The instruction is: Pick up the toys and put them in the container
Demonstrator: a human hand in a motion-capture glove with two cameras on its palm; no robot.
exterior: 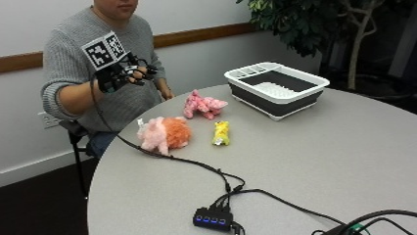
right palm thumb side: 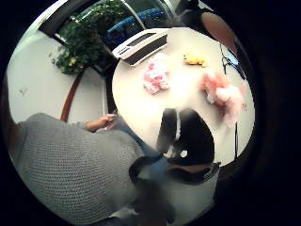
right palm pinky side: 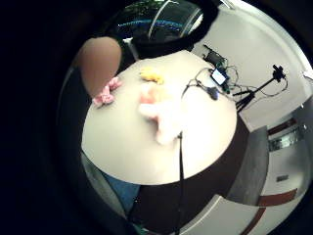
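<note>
Three toys lie on your desk [exterior: 338,147], all outside the container [exterior: 277,88]: pink pig [exterior: 203,104] nearest it, yellow toy [exterior: 221,132] in the middle, pink-orange plush [exterior: 164,133] by the desk edge closest to you. Container sits at the far side, well apart from the plush. Your right hand [exterior: 120,73] is raised in front of your chest, off the desk — fingers loosely curled, holding nothing. A cable hub [exterior: 213,217] rests near the front edge.
</note>
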